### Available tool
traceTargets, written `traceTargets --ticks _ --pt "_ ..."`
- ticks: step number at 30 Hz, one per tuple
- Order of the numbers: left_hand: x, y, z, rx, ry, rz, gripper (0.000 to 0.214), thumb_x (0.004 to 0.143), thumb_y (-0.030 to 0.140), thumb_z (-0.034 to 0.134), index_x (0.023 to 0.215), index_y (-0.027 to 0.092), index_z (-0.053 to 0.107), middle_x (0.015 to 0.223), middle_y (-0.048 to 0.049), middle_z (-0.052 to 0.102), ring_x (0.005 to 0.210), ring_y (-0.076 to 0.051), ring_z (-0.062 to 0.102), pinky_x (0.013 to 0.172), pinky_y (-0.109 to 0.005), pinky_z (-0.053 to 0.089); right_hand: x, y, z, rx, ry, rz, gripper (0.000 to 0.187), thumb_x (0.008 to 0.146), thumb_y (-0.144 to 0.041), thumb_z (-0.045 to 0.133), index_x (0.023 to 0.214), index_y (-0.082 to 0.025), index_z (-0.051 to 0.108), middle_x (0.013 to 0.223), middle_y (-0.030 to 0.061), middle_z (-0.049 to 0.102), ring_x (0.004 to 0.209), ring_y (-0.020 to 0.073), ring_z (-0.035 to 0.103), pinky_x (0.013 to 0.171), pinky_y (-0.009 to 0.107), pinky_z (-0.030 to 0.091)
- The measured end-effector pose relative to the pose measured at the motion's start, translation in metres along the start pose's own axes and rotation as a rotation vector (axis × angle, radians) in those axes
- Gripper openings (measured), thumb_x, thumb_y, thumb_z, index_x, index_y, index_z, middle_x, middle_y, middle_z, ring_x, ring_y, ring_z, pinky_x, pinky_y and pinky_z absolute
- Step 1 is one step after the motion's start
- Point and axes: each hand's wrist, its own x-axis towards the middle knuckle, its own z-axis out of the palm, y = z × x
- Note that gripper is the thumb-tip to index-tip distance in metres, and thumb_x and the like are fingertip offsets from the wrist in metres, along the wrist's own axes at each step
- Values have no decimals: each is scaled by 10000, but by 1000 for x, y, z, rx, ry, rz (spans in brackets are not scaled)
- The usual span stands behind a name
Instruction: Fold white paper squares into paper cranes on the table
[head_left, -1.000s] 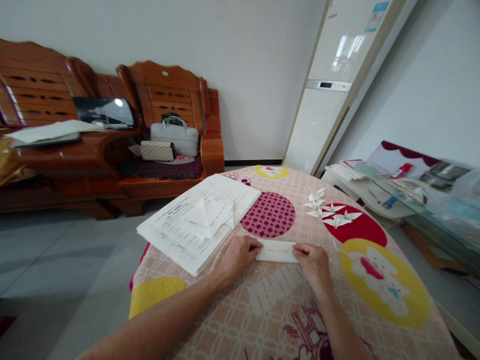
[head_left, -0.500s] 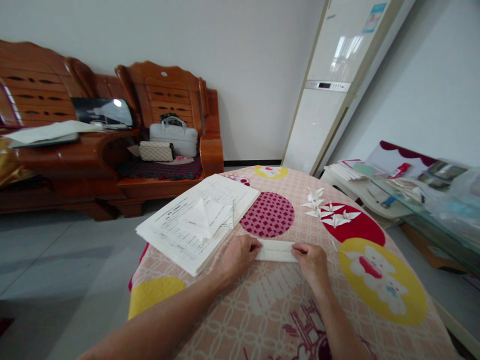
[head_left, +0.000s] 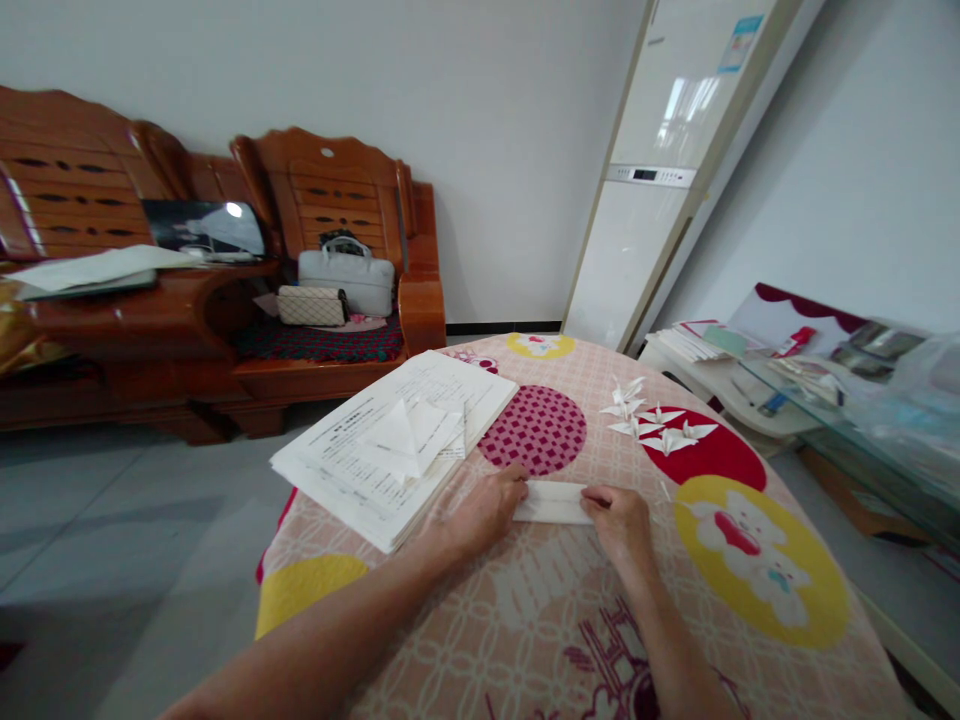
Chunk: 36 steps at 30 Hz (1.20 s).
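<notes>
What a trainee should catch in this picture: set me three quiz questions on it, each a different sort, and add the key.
1. True or false: the paper cranes lie on the stack of printed sheets.
2. What are the left hand and right hand holding at its two ends? A) a pen; B) a folded paper strip; C) scissors.
3. What sits in front of the grey handbag on the wooden armchair?

Key:
1. False; they lie on the patterned tablecloth.
2. B.
3. A cream patterned purse.
</notes>
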Motion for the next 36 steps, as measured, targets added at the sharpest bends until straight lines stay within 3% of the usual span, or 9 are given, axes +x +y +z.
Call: traceTargets --ticks 6,11,16,19,22,24,27,36 --pt "-3 4 -2 290 -79 264 449 900 114 430 1318 264 502 1305 -73 540 1111 -218 535 914 -306 428 -1 -2 -1 -1 -11 2 245 741 -232 559 809 -190 791 831 93 771 759 237 707 702 297 500" --pt "-7 15 18 437 -57 268 528 913 433 505 1408 294 383 1362 -77 508 1157 -298 474 878 -363 441 -1 -1 1 -8 -8 -12 255 746 -236 555 837 -172 785 854 102 770 797 242 708 730 301 497" --pt "-11 17 32 501 -13 255 588 898 478 517 1432 302 344 1445 -71 433 1214 -338 419 891 -417 439 -2 4 -2 -15 16 -25 266 744 -244 549 858 -150 770 847 103 766 788 236 702 725 295 497" --pt "-11 17 33 510 -10 267 592 900 495 504 1435 302 336 1455 -72 419 1217 -334 416 899 -428 438 -4 2 -7 -26 128 -36 252 744 -251 539 822 -146 754 794 100 753 732 225 688 695 290 494" --pt "-10 17 32 528 -23 272 599 899 511 496 1434 293 335 1451 -82 417 1204 -327 425 888 -424 447 -8 -6 -7 55 208 -145 273 767 -258 502 853 -139 732 833 109 739 754 217 675 716 290 495" --pt "-9 17 32 547 -31 268 610 899 517 494 1439 288 324 1449 -90 410 1204 -319 426 887 -419 450 -11 -11 -3 118 117 -216 279 772 -239 478 866 -145 723 850 104 735 774 211 673 717 286 495" --pt "-9 17 34 575 -26 261 627 899 522 492 1448 286 301 1447 -96 400 1214 -311 417 890 -420 452 -12 -12 4 98 -19 -190 244 762 -204 476 801 -154 712 786 84 728 724 205 665 682 286 476" --pt "-8 16 38 552 -3 256 629 879 516 533 1429 286 333 1425 -87 424 1215 -327 409 903 -430 447 -15 -23 4 -70 -153 -4 166 753 -249 558 629 -202 658 635 28 698 614 178 627 552 252 357"
